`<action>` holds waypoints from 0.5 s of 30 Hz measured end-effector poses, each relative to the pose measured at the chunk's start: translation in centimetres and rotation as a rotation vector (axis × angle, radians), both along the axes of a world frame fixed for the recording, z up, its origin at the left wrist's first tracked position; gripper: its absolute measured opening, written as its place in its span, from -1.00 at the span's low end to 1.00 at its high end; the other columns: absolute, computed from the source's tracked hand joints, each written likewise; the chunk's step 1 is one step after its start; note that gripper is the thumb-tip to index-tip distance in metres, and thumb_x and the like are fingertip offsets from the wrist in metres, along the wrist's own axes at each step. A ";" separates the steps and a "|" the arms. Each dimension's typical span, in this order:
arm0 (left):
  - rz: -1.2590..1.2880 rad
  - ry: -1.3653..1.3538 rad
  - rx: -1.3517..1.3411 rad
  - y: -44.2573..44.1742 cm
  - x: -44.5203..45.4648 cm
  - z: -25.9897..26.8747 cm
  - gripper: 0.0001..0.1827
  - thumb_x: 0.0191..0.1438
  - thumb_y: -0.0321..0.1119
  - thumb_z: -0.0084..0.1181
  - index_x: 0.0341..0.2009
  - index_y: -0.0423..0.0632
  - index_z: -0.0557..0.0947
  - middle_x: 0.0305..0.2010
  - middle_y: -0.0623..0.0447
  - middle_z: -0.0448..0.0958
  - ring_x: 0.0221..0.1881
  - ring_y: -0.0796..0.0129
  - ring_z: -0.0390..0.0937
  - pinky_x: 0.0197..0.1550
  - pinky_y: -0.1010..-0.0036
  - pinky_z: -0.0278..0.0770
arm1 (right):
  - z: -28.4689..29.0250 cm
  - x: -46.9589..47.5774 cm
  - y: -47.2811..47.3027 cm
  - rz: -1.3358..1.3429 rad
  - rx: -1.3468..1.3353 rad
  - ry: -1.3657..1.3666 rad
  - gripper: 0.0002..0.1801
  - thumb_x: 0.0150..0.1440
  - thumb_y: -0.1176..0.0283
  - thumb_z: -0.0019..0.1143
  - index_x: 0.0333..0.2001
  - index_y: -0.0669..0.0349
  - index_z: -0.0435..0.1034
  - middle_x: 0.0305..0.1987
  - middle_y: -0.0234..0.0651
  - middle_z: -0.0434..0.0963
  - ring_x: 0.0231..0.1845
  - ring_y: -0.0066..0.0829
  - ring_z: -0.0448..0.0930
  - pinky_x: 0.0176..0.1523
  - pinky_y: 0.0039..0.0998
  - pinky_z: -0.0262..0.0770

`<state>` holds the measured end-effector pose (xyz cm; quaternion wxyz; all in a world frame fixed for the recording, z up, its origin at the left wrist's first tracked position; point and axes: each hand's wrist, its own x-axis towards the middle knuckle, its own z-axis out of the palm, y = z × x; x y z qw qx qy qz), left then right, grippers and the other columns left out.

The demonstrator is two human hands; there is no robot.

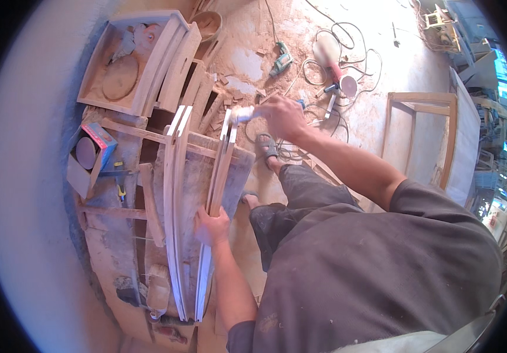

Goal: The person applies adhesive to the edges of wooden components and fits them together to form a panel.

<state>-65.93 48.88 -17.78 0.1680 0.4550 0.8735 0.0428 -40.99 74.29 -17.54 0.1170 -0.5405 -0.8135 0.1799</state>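
My left hand [213, 224] grips a pair of long, grooved wooden rails [219, 176] around their middle, with the nearer ends toward my body. At their far end, my right hand [282, 115] holds a small white object [242, 114], blurred, against or just over the slotted tips; I cannot tell exactly what it is. A second pair of grooved rails [174, 185] lies to the left, roughly parallel, its far tips pale. Both pairs rest along a worn wooden workbench [191, 181], crossing a thin wooden batten [143, 131].
On the left stand an open box of sanding discs [96, 152] and a wooden tray-like frame [123, 84]. A green electric drill [282, 58], a red angle grinder [336, 73] and loose cables [361, 50] lie on the dusty floor. At right stands a wooden frame [423, 98].
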 end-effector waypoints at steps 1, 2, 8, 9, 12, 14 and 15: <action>0.002 -0.025 -0.010 0.0 -0.2 0.7 -0.44 -0.16 -0.15 0.41 -0.05 -0.10 0.58 -0.13 -0.19 0.61 -0.04 -0.10 0.56 -0.06 0.05 0.55 | 2.0 -0.4 -1.3 0.038 -0.040 0.089 -0.71 0.20 0.43 0.08 -0.14 -0.20 0.68 -0.35 -0.27 0.54 -0.29 -0.26 0.56 -0.19 -0.23 0.49; 0.005 -0.049 -0.019 -0.3 -0.6 1.2 -0.42 -0.15 -0.16 0.41 -0.02 -0.11 0.58 -0.10 -0.21 0.61 0.01 -0.09 0.55 -0.03 0.06 0.54 | 4.2 -0.5 -2.9 0.079 -0.080 0.177 -0.73 0.19 0.44 0.11 -0.14 -0.19 0.68 -0.36 -0.27 0.54 -0.30 -0.26 0.57 -0.20 -0.23 0.50; 1.241 -1.225 0.875 -9.1 -6.1 1.7 -0.12 -0.02 -0.10 0.44 0.28 -0.25 0.32 0.20 -0.36 0.39 0.21 -0.20 0.43 0.27 0.05 0.44 | 9.6 3.3 -10.3 -0.145 -0.158 0.311 -0.80 0.18 0.50 0.23 -0.12 0.14 0.66 -0.26 -0.34 0.65 -0.30 -0.46 0.61 -0.21 -0.45 0.52; 1.415 -1.272 0.961 -10.0 -7.6 2.5 -0.08 -0.01 -0.07 0.43 0.31 -0.25 0.26 0.22 -0.37 0.36 0.21 -0.23 0.41 0.28 0.02 0.44 | 9.4 4.6 -11.4 -0.265 -0.196 0.381 -0.80 0.20 0.50 0.22 -0.10 0.20 0.64 -0.26 -0.37 0.67 -0.28 -0.55 0.59 -0.22 -0.51 0.50; 1.886 -1.303 1.109 -12.1 -12.2 5.6 -0.01 0.05 -0.02 0.40 0.37 -0.24 0.16 0.25 -0.39 0.29 0.20 -0.28 0.38 0.26 -0.05 0.44 | 11.7 6.1 -13.8 -0.462 -0.313 0.391 -0.75 0.19 0.45 0.21 -0.05 0.16 0.63 -0.16 -0.26 0.70 -0.22 -0.51 0.63 -0.13 -0.48 0.50; 2.077 -1.215 1.049 -12.8 -14.0 6.1 -0.03 0.07 -0.01 0.37 0.38 -0.19 0.15 0.24 -0.40 0.27 0.20 -0.27 0.36 0.23 -0.08 0.45 | 12.0 6.4 -15.6 -0.490 -0.263 0.458 -0.75 0.20 0.44 0.22 -0.04 0.20 0.62 -0.19 -0.28 0.70 -0.24 -0.57 0.61 -0.13 -0.50 0.48; 2.071 -1.210 1.047 -13.4 -14.4 4.9 -0.06 0.08 -0.02 0.37 0.38 -0.15 0.18 0.25 -0.38 0.27 0.21 -0.27 0.34 0.21 -0.09 0.46 | 12.7 6.3 -16.3 -0.497 -0.237 0.456 -0.75 0.20 0.44 0.22 -0.04 0.20 0.62 -0.20 -0.28 0.70 -0.24 -0.57 0.60 -0.14 -0.50 0.47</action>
